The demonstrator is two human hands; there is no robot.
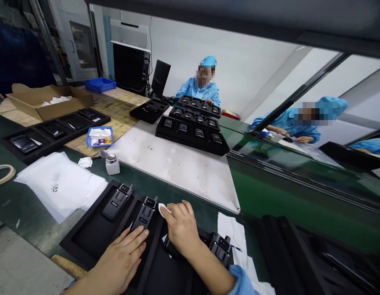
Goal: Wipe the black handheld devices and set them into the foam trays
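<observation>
A black foam tray lies in front of me, with black handheld radios in its compartments. My left hand rests with fingers stretched over the lower end of the second radio, marked "Riton". Just right of that radio's top, my right hand pinches a small white cloth. Another radio sits in the leftmost compartment, untouched. Under my right hand a third radio is mostly hidden. A fourth radio shows beside my right forearm.
White sheets, a dispenser bottle and a blue tray lie beyond on the left. More foam trays stand at the left, centre and right. People in blue sit across the table and behind the glass.
</observation>
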